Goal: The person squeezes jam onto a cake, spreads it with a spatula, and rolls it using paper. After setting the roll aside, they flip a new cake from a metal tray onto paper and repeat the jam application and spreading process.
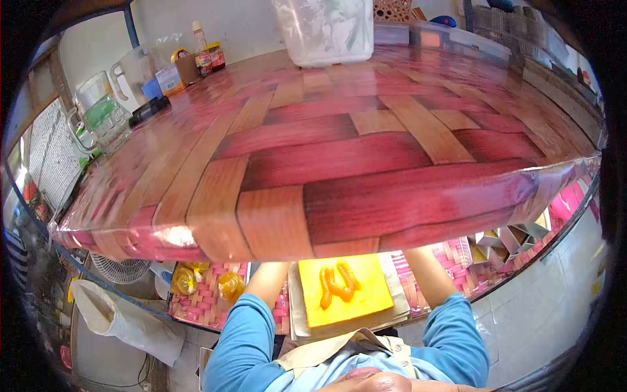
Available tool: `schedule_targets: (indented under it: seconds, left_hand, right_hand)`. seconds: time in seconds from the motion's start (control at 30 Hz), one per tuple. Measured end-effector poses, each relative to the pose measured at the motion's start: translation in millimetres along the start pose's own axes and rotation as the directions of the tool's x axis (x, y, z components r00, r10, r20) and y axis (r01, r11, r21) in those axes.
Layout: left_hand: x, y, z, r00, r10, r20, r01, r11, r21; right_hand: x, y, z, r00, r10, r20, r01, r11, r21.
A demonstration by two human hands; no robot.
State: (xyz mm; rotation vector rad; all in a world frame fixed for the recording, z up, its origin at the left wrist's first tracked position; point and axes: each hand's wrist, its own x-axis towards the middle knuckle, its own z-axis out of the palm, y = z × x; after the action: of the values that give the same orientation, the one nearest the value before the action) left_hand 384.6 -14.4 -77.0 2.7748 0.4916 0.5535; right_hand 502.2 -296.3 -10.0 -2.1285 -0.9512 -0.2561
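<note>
Both my hands are hidden under the front edge of the upper tabletop (pixel 274 215); only my forearms show. Between the forearms lies a flat yellow cake sheet (pixel 346 312) on pale paper (pixel 297 307). A thick squiggle of orange jam-like filling (pixel 349 291) sits on the sheet. My left forearm (pixel 269 282) reaches forward along the sheet's left side, and my right forearm (pixel 428 277) along its right side. What either hand touches or holds cannot be seen.
Tied bags of orange filling (pixel 230 286) lie left on the lower table (pixel 215 307). Metal frames (pixel 509 242) stand at the right. Above are a white tub (pixel 323 39), sauce bottles (pixel 201 49) and a glass mug (pixel 108 127). A white sack (pixel 124 320) is at lower left.
</note>
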Motion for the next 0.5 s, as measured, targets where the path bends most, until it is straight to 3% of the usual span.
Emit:
schedule_targets:
  seconds: [0.03, 0.07, 0.1, 0.17, 0.2, 0.23, 0.3, 0.37, 0.43, 0.5]
  left_hand:
    - [-2.6, 0.5, 3.4, 0.996, 0.067, -0.061, -0.069, 0.997, -0.023]
    - [-34.5, 55.5, -64.4, 0.995, -0.019, 0.099, 0.030, 0.994, -0.103]
    - [-43.9, 44.5, -56.2, 0.994, -0.029, 0.108, 0.040, 0.994, -0.106]
    - [-69.0, 11.3, -30.9, 0.968, 0.172, -0.185, -0.200, 0.968, -0.148]
    - [-95.5, 40.3, -69.5, 0.987, 0.078, -0.140, -0.123, 0.929, -0.348]
    - [-114.2, 36.1, -71.5, 0.996, -0.019, -0.087, -0.016, 0.922, -0.388]
    - [-160.3, 49.5, -90.8, 0.975, -0.115, -0.189, -0.003, 0.847, -0.531]
    - [-207.9, 43.3, -77.7, 0.977, -0.161, -0.136, 0.066, 0.846, -0.529]
    - [-251.4, 60.1, -71.3, 0.934, -0.358, -0.005, 0.152, 0.411, -0.899]
    - [-285.8, 73.7, -81.3, 0.950, -0.301, 0.085, 0.218, 0.440, -0.871]
  right_hand:
    - [-9.5, 2.8, 0.1, 1.000, -0.015, 0.003, 0.015, 1.000, 0.022]
    - [-26.4, 19.6, 9.6, 0.997, -0.074, -0.034, 0.075, 0.997, 0.029]
    - [-44.2, 38.2, 20.4, 0.989, -0.131, -0.068, 0.133, 0.990, 0.035]
    - [-74.5, -13.2, -25.2, 0.970, 0.192, 0.149, -0.229, 0.928, 0.296]
    - [-90.1, -21.0, -26.7, 0.967, 0.215, 0.136, -0.250, 0.900, 0.357]
    - [-103.8, -29.7, -35.1, 0.946, 0.245, 0.212, -0.309, 0.880, 0.360]
    - [-129.9, -31.3, -36.4, 0.952, 0.166, 0.256, -0.258, 0.886, 0.386]
    - [-145.2, -56.9, -52.3, 0.951, 0.102, 0.293, -0.203, 0.919, 0.339]
    - [-152.7, -72.2, -53.9, 0.946, 0.030, 0.324, -0.134, 0.943, 0.305]
    - [-158.7, -80.6, -48.8, 0.963, -0.070, 0.261, 0.007, 0.972, 0.234]
